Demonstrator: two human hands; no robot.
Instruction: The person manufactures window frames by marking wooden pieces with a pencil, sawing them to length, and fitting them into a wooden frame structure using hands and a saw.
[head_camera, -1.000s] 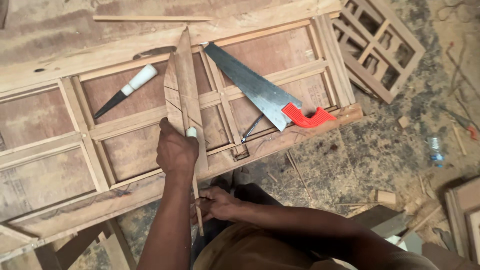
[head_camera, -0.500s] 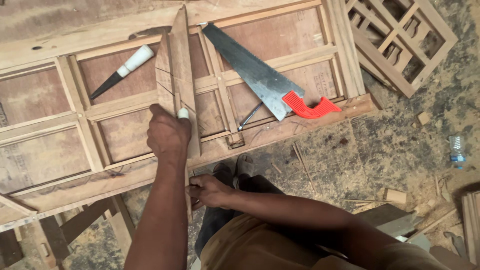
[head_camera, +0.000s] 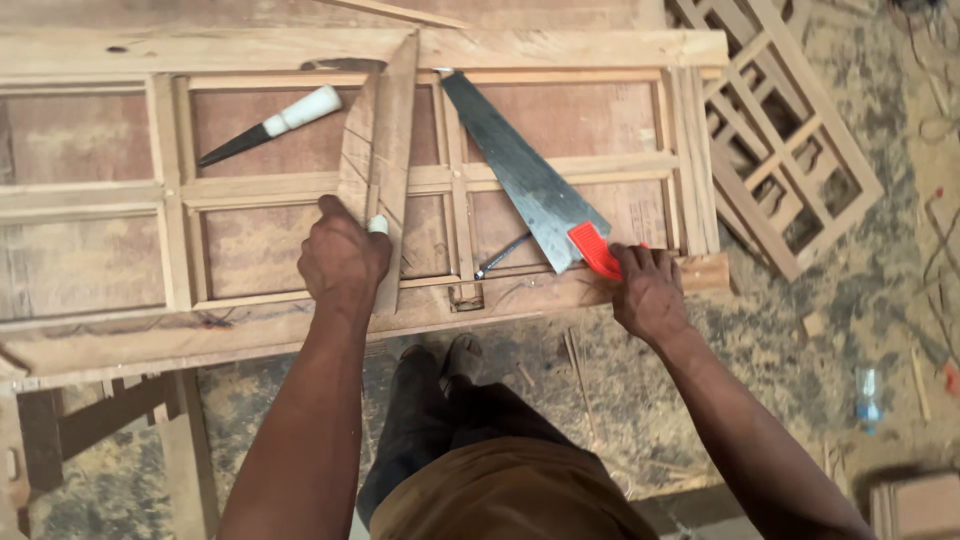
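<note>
My left hand is closed over the lower end of a long tapered wooden piece and holds it flat on a panelled wooden frame. One finger of that hand has a white wrap. A handsaw with a grey blade lies diagonally on the frame. My right hand is closed on its red handle at the frame's near edge.
A chisel with a white handle lies on the frame to the left of the wooden piece. A thin dark tool rests beside the saw. A lattice frame and a plastic bottle lie on the sawdust-covered floor at the right.
My right hand has come up from below the frame's edge, near my legs, to the saw's red handle. My left hand has stayed on the wooden piece.
</note>
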